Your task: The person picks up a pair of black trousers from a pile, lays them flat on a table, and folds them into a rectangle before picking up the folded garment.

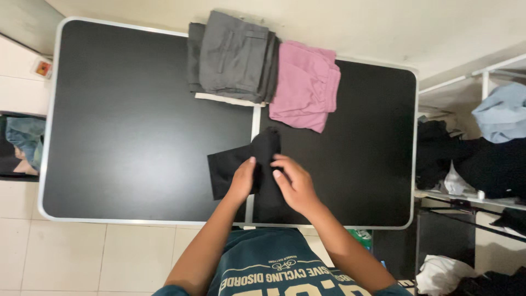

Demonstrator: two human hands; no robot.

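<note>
A black garment (257,164) lies partly folded on the black table (126,137), near its front edge. My left hand (243,178) presses flat on the garment's left part. My right hand (293,183) has its fingers curled around a fold of the same cloth, pinching it. Both hands sit close together over the seam down the table's middle. Behind them at the far edge rest a stack of folded grey trousers (233,57) and a folded pink garment (304,87).
A white rack (482,77) at the right holds dark clothes and a light blue garment (501,112). A bin with denim (22,142) stands left of the table. Pale floor tiles (98,257) lie below.
</note>
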